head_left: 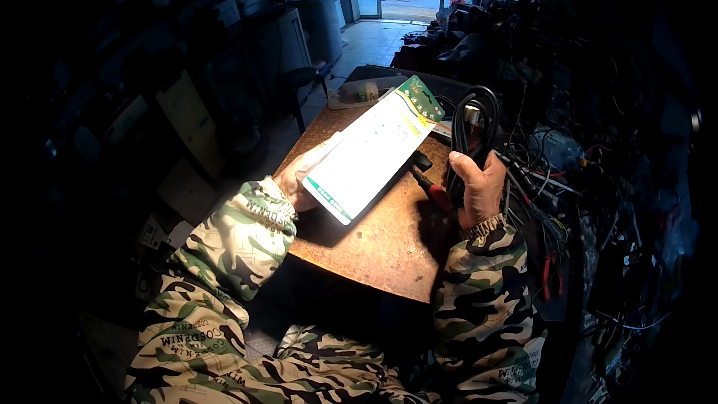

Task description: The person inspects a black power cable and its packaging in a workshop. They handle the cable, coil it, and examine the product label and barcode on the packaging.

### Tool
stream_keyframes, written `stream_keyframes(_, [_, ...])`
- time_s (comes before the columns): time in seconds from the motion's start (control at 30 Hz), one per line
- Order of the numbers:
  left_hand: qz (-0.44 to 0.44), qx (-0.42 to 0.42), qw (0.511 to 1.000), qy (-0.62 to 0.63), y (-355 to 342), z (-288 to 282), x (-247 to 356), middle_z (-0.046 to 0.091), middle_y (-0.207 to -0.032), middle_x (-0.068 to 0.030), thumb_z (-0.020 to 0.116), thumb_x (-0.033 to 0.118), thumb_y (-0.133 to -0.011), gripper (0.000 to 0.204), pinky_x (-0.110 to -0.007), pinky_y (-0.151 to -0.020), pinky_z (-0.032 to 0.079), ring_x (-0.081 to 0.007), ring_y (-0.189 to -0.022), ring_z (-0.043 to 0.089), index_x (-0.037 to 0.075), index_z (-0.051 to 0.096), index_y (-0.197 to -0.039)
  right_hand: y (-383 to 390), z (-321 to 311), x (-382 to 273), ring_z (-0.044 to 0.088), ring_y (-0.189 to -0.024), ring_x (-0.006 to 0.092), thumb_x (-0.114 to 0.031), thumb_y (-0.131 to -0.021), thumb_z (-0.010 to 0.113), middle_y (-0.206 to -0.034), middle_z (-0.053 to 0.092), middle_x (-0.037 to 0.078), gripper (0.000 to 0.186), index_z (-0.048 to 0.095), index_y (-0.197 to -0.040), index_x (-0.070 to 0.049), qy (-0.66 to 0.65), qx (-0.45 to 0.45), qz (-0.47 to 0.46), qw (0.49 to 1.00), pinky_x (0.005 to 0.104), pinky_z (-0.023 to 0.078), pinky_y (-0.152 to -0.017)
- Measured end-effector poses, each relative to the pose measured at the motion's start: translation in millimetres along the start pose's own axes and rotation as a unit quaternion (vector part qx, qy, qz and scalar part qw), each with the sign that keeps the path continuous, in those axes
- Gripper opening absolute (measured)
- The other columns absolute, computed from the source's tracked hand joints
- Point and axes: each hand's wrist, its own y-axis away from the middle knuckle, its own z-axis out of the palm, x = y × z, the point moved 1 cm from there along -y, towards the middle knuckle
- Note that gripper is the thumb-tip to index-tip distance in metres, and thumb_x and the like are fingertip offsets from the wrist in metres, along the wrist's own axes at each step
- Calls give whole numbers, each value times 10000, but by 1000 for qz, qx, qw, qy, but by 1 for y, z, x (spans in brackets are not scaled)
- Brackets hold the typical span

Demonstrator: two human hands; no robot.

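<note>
Over the table (pixel 374 262), the left hand (pixel 297 179) grips a glare-washed package (pixel 374 151), fingers mostly hidden behind; the right hand (pixel 482 188) grips a coiled cable (pixel 459 131), fingertips unclear.

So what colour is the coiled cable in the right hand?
Black; the coiled cable in the right hand shows best in the head view.

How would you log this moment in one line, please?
left hand: holds white-and-green package | right hand: holds coiled black cable | surface: brown tabletop
</note>
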Motion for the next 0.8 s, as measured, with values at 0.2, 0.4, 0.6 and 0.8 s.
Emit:
stream_keyframes(0.2, [-10,127,970,-205,23,22,-45,655,-1293,-163,542,228,-1069,446,-317,-859,612,-194,-1061,707,-59,498,-1408,2,7,7,665,-790,146,-83,-805,733,-983,699,124,348,620,-1099,66,56,-65,62,994,293,558,-742])
stream_keyframes(0.4, [151,171,651,-724,38,72,-22,723,-996,-127,585,63,-996,249,-254,-670,583,-157,-732,720,-64,623,-1207,2,8,12,638,-713,120,-58,-795,701,-858,694,74,260,647,-1026,49,109,-94,74,987,270,519,-665])
stream_keyframes(0.6, [178,-95,490,-848,40,119,-46,534,-1380,-237,881,448,-745,790,-481,-995,510,-396,-1193,560,-5,579,-1317,-1,4,21,630,-716,103,-105,-824,735,-875,692,70,278,666,-1049,43,130,-85,41,987,228,500,-661])
stream_keyframes(0.8, [141,-68,499,-852,31,117,-57,484,-1419,-254,897,347,-704,762,-492,-979,527,-432,-1230,536,-2,579,-1302,0,4,15,622,-705,100,-56,-791,716,-853,705,53,236,683,-1002,46,160,-76,45,983,268,514,-642])
